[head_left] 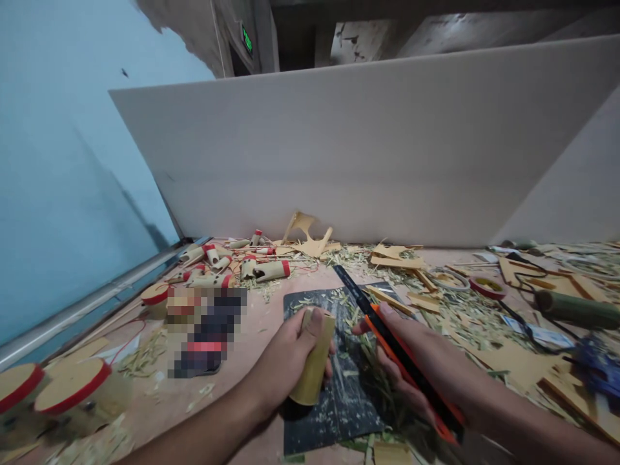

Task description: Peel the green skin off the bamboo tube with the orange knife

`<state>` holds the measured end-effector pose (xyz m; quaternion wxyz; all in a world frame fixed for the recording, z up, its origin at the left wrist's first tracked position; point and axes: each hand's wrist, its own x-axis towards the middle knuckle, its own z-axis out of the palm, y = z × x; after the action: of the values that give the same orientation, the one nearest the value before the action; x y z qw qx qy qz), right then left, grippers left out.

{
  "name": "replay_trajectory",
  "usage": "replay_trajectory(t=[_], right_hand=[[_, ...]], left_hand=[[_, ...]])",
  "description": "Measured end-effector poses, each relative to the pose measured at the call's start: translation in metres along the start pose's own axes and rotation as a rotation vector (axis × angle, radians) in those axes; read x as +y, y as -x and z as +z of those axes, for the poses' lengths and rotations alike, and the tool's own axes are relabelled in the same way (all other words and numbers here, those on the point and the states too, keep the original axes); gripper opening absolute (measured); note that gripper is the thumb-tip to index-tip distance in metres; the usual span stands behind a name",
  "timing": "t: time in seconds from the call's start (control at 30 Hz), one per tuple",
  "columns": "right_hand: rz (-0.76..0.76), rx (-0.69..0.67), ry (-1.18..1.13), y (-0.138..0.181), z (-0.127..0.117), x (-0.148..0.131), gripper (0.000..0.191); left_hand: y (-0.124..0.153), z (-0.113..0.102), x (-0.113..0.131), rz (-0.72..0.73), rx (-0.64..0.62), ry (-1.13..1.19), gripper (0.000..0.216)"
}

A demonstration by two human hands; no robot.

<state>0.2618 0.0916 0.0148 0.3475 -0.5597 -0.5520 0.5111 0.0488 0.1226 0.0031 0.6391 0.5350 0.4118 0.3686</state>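
My left hand (303, 342) is wrapped round a short bamboo tube (314, 368), held tilted above a dark cutting mat (310, 429). My right hand (407, 355) grips an orange and black utility knife (402, 358), its dark blade end pointing up and away from me. A gap separates knife and bamboo. Pale green shavings are scattered over the mat, thickest below my right hand.
Bamboo pieces with red ends (271, 270) lie at the back left; red-rimmed drums (72, 387) stand at the front left. Tape rolls (487, 287), thin wood offcuts and a green bamboo length (576, 309) lie right. A white panel (339, 148) closes the back.
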Motion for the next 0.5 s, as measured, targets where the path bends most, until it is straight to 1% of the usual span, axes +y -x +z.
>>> replay_trajectory(t=[0.07,0.17,0.23,0.27,0.33,0.37,0.4,0.43,0.5], right_hand=[[0.067,-0.068,-0.139,0.001,0.002,-0.001,0.065],[0.091,-0.186,-0.249,0.006,0.000,-0.004,0.064],[0.109,-0.291,-0.260,0.010,-0.002,-0.006,0.066],[0.130,-0.366,-0.244,0.011,-0.002,-0.006,0.067],[0.182,-0.514,-0.187,0.011,-0.002,-0.006,0.070],[0.194,-0.554,-0.158,0.009,-0.002,-0.005,0.070],[0.191,-0.541,-0.143,0.008,-0.003,-0.004,0.070],[0.169,-0.465,-0.148,0.005,-0.004,-0.003,0.069],[0.079,-0.186,-0.192,0.000,-0.006,-0.002,0.065]], left_hand=[[0.000,0.000,-0.002,-0.055,-0.001,0.055,0.080],[0.002,-0.002,-0.003,-0.040,-0.026,0.034,0.080],[0.002,-0.004,-0.001,0.000,-0.067,-0.026,0.079],[0.003,-0.004,0.000,0.020,-0.104,-0.043,0.077],[0.003,-0.003,0.004,0.047,-0.206,-0.038,0.069],[0.003,-0.003,0.006,0.049,-0.252,-0.021,0.066],[0.003,-0.003,0.006,0.041,-0.281,-0.014,0.065],[0.003,-0.004,0.006,0.020,-0.284,-0.021,0.065],[0.002,-0.005,0.004,-0.037,-0.241,-0.067,0.067]])
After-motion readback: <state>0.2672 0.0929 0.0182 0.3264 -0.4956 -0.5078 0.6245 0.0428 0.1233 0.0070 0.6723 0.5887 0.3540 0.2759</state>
